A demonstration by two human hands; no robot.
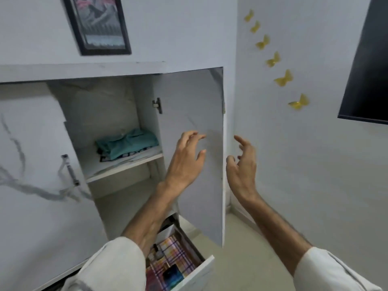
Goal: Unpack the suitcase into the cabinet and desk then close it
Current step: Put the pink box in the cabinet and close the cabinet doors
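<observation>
Both hands are raised in front of the open cabinet (117,127) and hold nothing: the left hand (186,158) hangs with loosely spread fingers before the inner face of the open right door (195,114), and the right hand (243,164), fingers relaxed and apart, is just past that door's outer edge. Folded teal clothes (128,144) lie on the upper shelf (126,166), and below, an open drawer (195,271) shows a checked cloth (168,255). The suitcase is out of view.

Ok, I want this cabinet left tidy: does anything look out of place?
Only that things stand open: the right cabinet door is swung wide and the bottom drawer is pulled out. The folded clothes lie neatly on the shelf.
</observation>
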